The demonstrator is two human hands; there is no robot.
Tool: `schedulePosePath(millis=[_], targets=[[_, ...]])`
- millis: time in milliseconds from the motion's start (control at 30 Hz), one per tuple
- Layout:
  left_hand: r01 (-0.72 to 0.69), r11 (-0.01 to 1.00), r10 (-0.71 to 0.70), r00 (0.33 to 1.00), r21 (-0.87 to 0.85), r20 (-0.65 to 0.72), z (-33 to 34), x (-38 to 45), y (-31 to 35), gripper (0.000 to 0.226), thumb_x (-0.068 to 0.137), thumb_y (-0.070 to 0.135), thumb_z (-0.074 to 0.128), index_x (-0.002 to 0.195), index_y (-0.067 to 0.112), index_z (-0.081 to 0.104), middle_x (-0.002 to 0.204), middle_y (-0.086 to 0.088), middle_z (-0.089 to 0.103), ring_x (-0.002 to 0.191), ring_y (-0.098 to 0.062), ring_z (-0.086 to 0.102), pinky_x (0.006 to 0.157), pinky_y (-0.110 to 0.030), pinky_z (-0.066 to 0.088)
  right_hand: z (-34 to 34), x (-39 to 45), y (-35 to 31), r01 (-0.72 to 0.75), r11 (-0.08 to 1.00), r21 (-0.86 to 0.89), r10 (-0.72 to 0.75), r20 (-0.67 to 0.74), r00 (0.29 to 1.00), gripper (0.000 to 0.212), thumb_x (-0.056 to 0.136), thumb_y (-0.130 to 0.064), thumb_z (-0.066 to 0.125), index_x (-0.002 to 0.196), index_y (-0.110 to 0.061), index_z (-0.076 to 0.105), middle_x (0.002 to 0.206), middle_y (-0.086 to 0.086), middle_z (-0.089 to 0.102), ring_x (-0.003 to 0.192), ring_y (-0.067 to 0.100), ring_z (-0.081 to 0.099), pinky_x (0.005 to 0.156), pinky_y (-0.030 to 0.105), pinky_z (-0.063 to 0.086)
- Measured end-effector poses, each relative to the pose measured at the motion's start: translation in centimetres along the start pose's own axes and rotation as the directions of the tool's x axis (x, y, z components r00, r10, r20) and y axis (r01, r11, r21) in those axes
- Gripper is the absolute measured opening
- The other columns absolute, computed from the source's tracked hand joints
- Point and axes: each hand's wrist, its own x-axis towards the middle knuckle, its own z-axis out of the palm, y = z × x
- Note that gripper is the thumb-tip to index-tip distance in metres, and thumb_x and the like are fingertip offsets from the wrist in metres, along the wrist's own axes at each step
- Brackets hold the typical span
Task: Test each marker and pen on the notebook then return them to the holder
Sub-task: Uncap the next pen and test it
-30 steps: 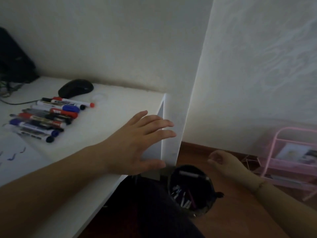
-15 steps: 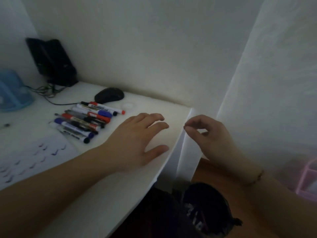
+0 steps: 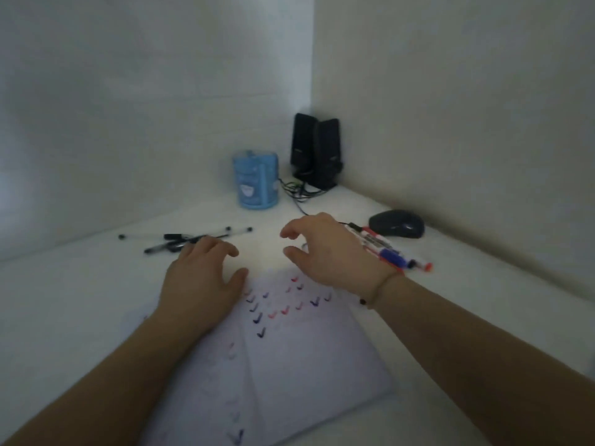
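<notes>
The left hand [image 3: 201,278] rests palm down at the top edge of the open white notebook [image 3: 289,365], its grip loose and holding nothing, fingertips close to a loose cluster of thin black pens [image 3: 180,243] lying on the white counter [image 3: 64,310]. The right hand [image 3: 325,252] hovers just above the counter beyond the notebook's far edge, fingers curled but apart, grip also empty (a thin bracelet circles its wrist). Rows of small red, blue and purple tick marks cover the notebook pages. Behind the right wrist lies a bundle of red and blue capped markers [image 3: 386,249], beside a black computer mouse [image 3: 396,223]. Farther back stand a blue cylindrical holder [image 3: 256,180] and two black speakers [image 3: 315,149] in the corner.
</notes>
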Motion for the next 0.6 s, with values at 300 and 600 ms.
schedulePosePath(millis=[300, 600], targets=[[0.201, 0.976, -0.21, 0.97, -0.083, -0.122, 0.7, 1.5, -2.9, 0.021, 0.08, 0.041, 0.063, 0.095, 0.027, 0.061, 0.101, 0.004, 0.058, 0.1, -0.023, 0.054, 0.084, -0.039, 0.045, 8.5, 10.0, -1.3, -0.023, 0.963, -0.269, 0.039, 0.055, 0.998, 0.031, 0.091, -0.042, 0.05, 0.115, -0.024, 0.059, 0.117, 0.002, 0.056, 0.115, 0.026, 0.04, 0.088, 0.038, 0.04], [0.015, 0.978, -0.069, 0.964, -0.207, -0.259, 0.8, 1.5, -2.5, 0.033, 0.087, 0.048, 0.056, 0.11, 0.025, 0.061, 0.107, 0.006, 0.061, 0.097, -0.017, 0.054, 0.085, -0.039, 0.046, 2.8, 3.3, -1.1, -0.091, 0.95, 0.299, 0.12, -0.08, 0.99, 0.006, 0.092, -0.027, 0.057, 0.087, -0.025, 0.06, 0.077, -0.011, 0.068, 0.076, 0.002, 0.058, 0.068, 0.017, 0.043]])
